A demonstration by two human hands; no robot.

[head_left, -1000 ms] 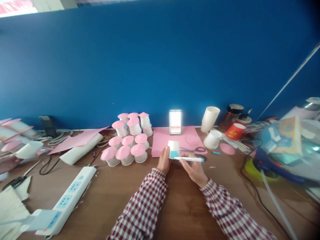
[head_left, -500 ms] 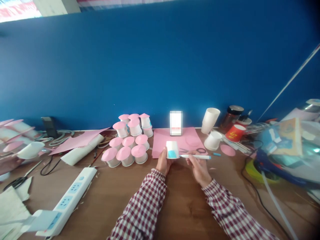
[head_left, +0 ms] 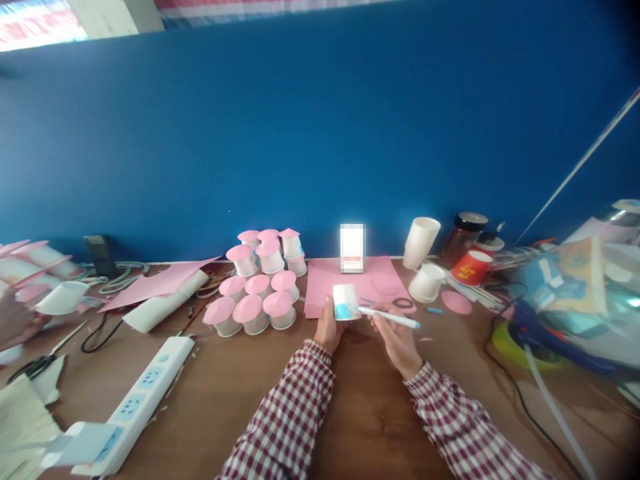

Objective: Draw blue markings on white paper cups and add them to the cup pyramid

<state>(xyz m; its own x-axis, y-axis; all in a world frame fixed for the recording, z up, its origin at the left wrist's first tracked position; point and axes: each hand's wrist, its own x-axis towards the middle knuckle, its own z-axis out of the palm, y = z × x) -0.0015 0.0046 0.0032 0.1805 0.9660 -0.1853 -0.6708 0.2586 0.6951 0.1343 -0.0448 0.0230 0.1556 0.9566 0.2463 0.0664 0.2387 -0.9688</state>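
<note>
The fingers [head_left: 329, 311] of the left hand [head_left: 327, 328] are curled shut round a small white paper cup with a light-blue patch [head_left: 345, 301] and hold it slightly tilted, just above the brown wooden surface [head_left: 225, 380], in the middle of the view. The right hand [head_left: 395, 337] pinches a white marker pen [head_left: 390, 317] between closed fingers; the pen's tip meets the cup's side at 3 o'clock.

Behind the cup, at 12 o'clock, lies a pink paper sheet [head_left: 323, 283] with black-handled scissors [head_left: 403, 303] on its 3 o'clock edge. A small light-blue pen cap [head_left: 433, 310] lies just beyond the scissors. At 9 o'clock from the cup stands a pile of white cups with pink lids [head_left: 260, 287]. At 2 o'clock are a stack of plain white cups [head_left: 421, 241] and a red paper cup [head_left: 470, 267]. A long white power strip [head_left: 145, 387] lies at 8 o'clock, well apart.
</note>
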